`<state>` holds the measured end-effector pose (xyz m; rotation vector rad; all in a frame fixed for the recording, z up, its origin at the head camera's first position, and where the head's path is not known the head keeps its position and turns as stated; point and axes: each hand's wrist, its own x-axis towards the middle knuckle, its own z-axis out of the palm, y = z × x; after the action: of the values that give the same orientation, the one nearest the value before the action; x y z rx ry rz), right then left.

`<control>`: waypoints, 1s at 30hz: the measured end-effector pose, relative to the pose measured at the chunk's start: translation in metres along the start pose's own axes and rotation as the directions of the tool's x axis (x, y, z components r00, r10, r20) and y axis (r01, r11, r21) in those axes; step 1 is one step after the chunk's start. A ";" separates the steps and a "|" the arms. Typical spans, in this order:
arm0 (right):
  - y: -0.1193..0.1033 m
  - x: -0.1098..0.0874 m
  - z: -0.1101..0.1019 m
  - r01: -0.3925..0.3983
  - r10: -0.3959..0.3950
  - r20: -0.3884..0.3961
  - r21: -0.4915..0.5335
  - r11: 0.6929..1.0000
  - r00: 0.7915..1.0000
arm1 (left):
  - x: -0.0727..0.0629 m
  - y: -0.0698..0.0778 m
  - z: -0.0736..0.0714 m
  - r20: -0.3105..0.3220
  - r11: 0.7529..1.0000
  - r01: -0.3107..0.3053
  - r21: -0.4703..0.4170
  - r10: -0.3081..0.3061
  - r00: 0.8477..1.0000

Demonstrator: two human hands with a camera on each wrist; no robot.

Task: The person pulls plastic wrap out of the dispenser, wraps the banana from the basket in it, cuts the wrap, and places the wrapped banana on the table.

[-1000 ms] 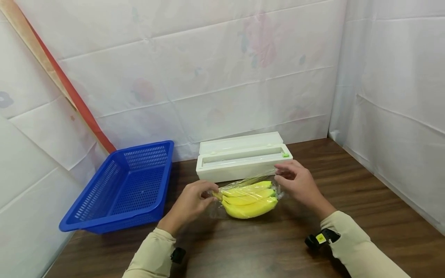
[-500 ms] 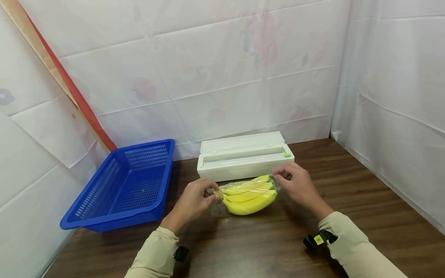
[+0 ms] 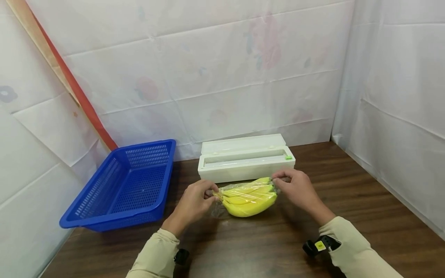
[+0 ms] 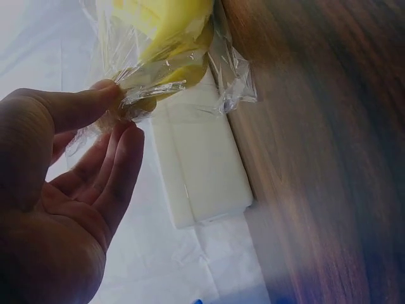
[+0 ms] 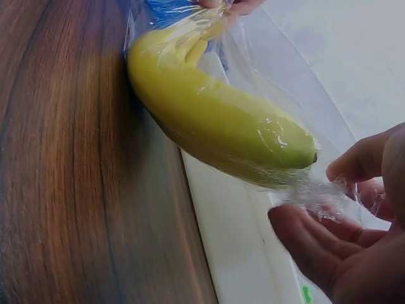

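Observation:
A bunch of yellow bananas in clear plastic wrap hangs between both hands, close over the table. My left hand pinches the wrapped stem end between thumb and fingertips. A loose crumpled flap of film sticks out beside it in the left wrist view. At the green-tipped end, my right hand pinches gathered film with thumb and fingers just beyond the tips. The film lies over the fruit with shiny creases.
Right behind the bananas stands a white wrap dispenser box, lid raised, with a green slider at its right end. A blue plastic basket sits to the left on the brown wooden table. White sheeting encloses the back and sides.
My right hand has drawn the loose film in close against the banana tips, and that end of the bunch sits slightly higher. My left hand keeps its pinch at the stem.

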<state>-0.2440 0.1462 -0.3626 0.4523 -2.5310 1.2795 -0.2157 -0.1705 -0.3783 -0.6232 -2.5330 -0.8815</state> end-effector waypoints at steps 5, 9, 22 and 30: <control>-0.001 -0.001 0.002 -0.006 0.006 0.010 0.048 0.999 1.000 | 0.002 0.002 0.000 0.066 1.000 0.014 0.023 -0.015 0.998; -0.001 -0.002 0.003 0.006 -0.008 0.030 0.075 0.997 1.000 | 0.002 0.005 -0.001 0.127 0.999 0.014 0.045 -0.020 0.992; 0.009 -0.002 0.010 0.134 -0.134 -0.006 0.000 0.991 0.991 | 0.000 -0.001 0.002 0.044 0.956 -0.231 0.179 0.227 0.973; 0.012 -0.003 0.012 0.155 -0.167 -0.071 -0.147 0.977 0.983 | 0.004 0.004 0.003 0.045 0.905 -0.356 0.233 0.356 0.934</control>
<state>-0.2474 0.1440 -0.3795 0.5490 -2.4395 1.0324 -0.2174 -0.1652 -0.3768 -0.9653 -2.3647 -0.4404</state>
